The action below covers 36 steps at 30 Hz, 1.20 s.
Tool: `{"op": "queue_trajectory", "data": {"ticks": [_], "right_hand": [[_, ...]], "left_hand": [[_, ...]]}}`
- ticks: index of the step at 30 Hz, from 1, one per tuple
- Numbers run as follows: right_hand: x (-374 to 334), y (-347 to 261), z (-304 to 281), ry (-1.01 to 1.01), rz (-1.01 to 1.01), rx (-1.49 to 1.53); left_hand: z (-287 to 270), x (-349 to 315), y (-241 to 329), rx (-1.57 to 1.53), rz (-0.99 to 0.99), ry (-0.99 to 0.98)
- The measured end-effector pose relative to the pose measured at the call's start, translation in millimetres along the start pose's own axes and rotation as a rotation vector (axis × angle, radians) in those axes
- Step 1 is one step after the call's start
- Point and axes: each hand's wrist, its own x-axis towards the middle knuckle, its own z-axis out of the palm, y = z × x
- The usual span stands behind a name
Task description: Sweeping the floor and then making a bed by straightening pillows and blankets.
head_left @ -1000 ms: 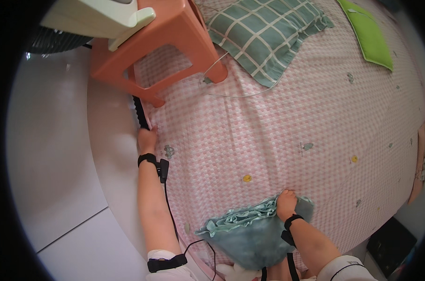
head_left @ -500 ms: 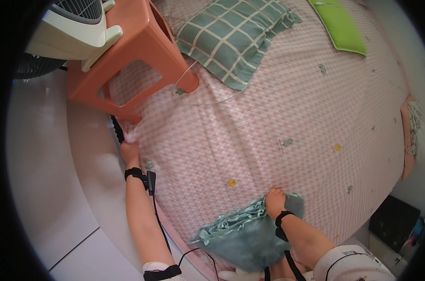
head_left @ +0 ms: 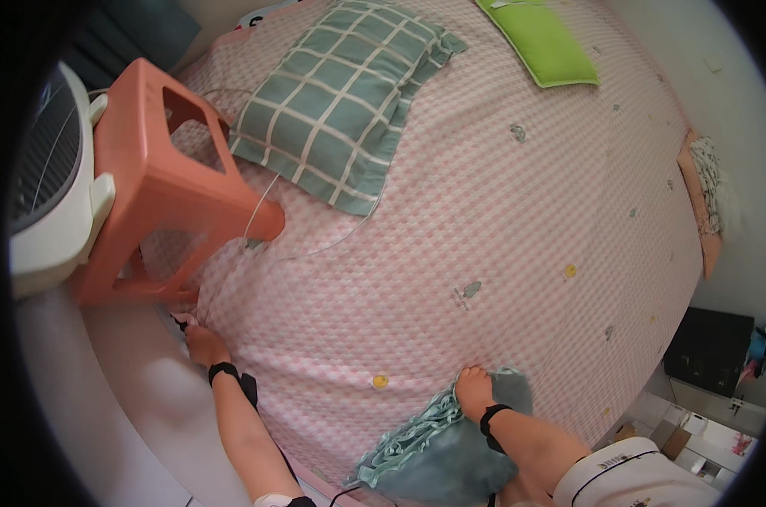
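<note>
A pink-and-white checked bedsheet [head_left: 433, 279] with small printed motifs covers the bed. At its left edge, just below an orange plastic stool [head_left: 167, 182], my left hand [head_left: 205, 345] is closed on the sheet; its fingertips are partly hidden. My right hand [head_left: 474, 392] rests at the front of the bed, fingers curled on the frilled edge of a teal ruffled cloth [head_left: 438, 460]. That cloth lies bunched close to my body, partly under my right forearm. Both wrists wear black straps.
A green pillow with white grid lines [head_left: 332, 106] lies beside the stool, a thin white cord [head_left: 332, 245] running by it. A lime-green pad [head_left: 547, 46] lies farther back. A pale fan [head_left: 57, 245] stands at the stool's left. A black box [head_left: 708, 351] is beyond the right edge.
The whole view has shifted, so the stool and pillow now appear farther left and lower. My left hand stays at the sheet's edge below the stool; my right stays on the teal cloth.
</note>
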Motion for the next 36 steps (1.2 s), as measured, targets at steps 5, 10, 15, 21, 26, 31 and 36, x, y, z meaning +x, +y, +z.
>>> {"op": "queue_trajectory", "data": {"ticks": [5, 10, 15, 21, 26, 31, 36], "right_hand": [[-1, 30, 3, -0.009, 0.011, 0.02], [3, 19, 9, 0.047, 0.035, 0.078], [7, 24, -6, 0.047, -0.03, 0.116], [-3, 64, -29, 0.012, -0.431, 0.461], [77, 259, -66, 0.739, -0.419, 0.515], [180, 456, -96, 1.058, 0.196, 0.479], [223, 457, -65, 0.963, 0.287, 0.322]], "left_hand": [[-103, -81, 87, -0.122, 0.098, 0.152], [-191, -280, 199, -1.018, 0.816, -0.176], [-133, -295, 223, -0.566, 1.155, -0.221], [-131, -343, 253, -0.45, 0.442, -0.037], [-129, -345, 252, -0.426, 0.421, 0.027], [-115, -347, 284, -0.357, 0.448, 0.061], [-117, -329, 293, -0.262, 0.448, 0.095]]}}
